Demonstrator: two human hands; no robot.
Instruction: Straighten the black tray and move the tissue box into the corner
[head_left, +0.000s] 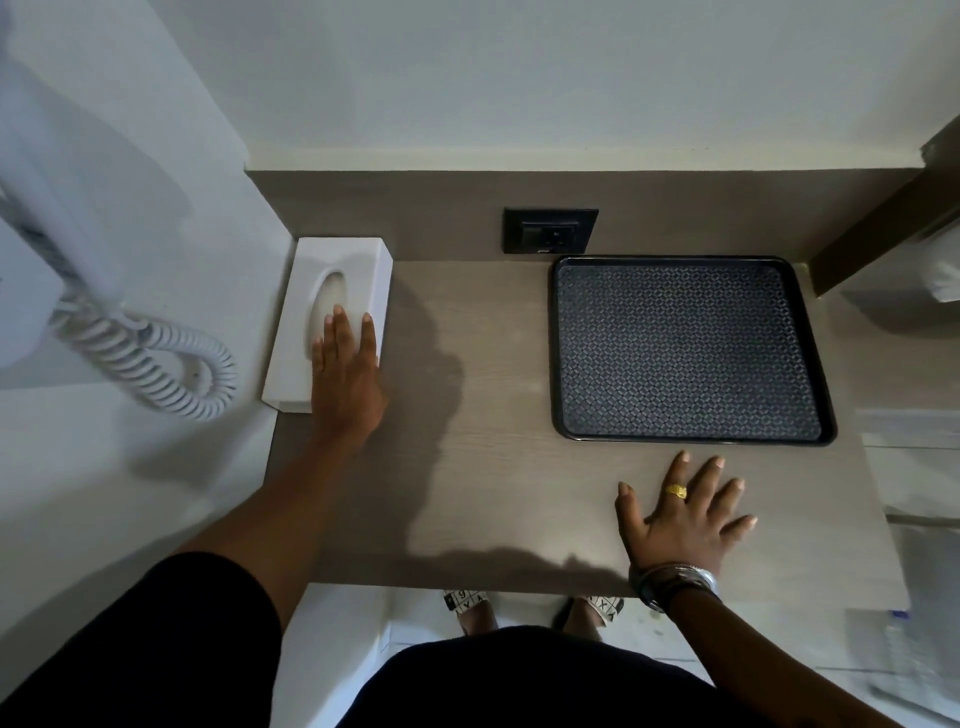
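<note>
A white tissue box (311, 270) with an oval slot lies in the back left corner of the wooden desk (483, 467), against the left wall. My left hand (345, 379) rests flat on the box's near right part, fingers together and extended. A black patterned tray (685, 348) sits at the back right of the desk, its far edge along the back panel. My right hand (685, 514) lies flat on the desk just in front of the tray, fingers spread, holding nothing and apart from the tray.
A black wall socket (549, 230) sits in the back panel between box and tray. A white wall phone with a coiled cord (156, 358) hangs on the left wall. A dark wooden panel (883, 223) borders the desk's right side. My feet show below the front edge.
</note>
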